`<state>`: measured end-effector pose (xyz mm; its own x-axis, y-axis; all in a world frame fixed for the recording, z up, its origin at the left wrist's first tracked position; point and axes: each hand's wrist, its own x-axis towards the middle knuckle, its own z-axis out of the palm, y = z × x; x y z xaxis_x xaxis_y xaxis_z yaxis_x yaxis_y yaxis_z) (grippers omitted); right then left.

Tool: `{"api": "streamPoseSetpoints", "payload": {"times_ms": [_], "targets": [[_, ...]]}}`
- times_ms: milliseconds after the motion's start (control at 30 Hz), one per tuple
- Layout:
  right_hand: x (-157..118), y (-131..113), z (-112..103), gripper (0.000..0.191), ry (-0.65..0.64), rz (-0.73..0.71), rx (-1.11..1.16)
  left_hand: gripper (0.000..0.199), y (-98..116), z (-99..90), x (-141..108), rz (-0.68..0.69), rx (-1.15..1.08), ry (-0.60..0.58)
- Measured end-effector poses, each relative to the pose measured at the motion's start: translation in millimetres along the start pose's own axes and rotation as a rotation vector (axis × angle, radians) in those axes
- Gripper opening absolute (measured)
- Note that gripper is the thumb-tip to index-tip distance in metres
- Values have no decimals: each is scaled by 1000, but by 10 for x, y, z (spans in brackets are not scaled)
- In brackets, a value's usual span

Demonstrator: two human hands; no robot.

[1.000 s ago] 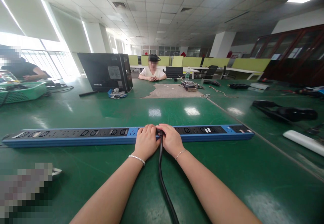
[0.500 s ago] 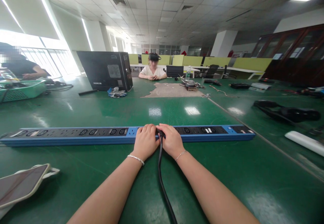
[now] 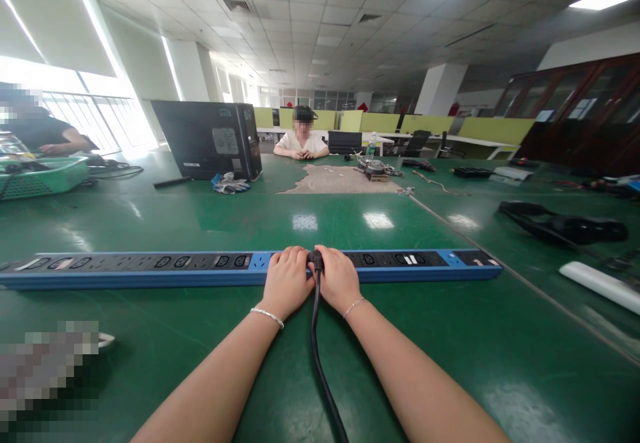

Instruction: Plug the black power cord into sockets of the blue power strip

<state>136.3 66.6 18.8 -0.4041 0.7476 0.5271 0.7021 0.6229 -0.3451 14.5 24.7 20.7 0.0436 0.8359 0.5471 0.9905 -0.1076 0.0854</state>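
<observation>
A long blue power strip (image 3: 410, 273) with a black socket face lies across the table. Over its middle, my left hand (image 3: 287, 276) is closed, its fingers bent across the sockets and wrapped on the strip. Close beside it, my right hand (image 3: 340, 276) is closed against the black plug (image 3: 316, 260), which shows between the two hands. From the plug a thick black power cord (image 3: 319, 356) runs down towards me. The plug's front end and my right fingertips are hidden, so how far it sits in a socket I cannot tell.
The green table (image 3: 425, 349) carries a blurred-out object (image 3: 50, 376) at left, a black computer case (image 3: 200, 139), gloves (image 3: 230, 183) and a green basket (image 3: 45, 179). A white bar (image 3: 600, 287) lies at right. One person (image 3: 301, 141) sits opposite, another (image 3: 40, 126) at far left.
My right hand has shifted slightly, leaving more of the plug's top uncovered between my hands. The left hand and the power strip stay nearly the same, with a slight camera shift.
</observation>
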Motion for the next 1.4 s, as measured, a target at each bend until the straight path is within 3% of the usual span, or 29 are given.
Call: {"api": "streamPoseSetpoints", "payload": {"times_ms": [867, 1033, 1200, 1400], "targets": [[9, -15, 6, 27, 23, -16, -18, 24, -9, -2, -4, 2, -13, 0], [26, 35, 27, 32, 153, 155, 148, 35, -15, -3, -4, 3, -13, -13], [17, 32, 36, 34, 137, 154, 177, 36, -18, 0, -7, 1, -5, -19], [44, 257, -176, 36, 322, 359, 274, 46, -29, -3, -10, 23, 13, -21]]}}
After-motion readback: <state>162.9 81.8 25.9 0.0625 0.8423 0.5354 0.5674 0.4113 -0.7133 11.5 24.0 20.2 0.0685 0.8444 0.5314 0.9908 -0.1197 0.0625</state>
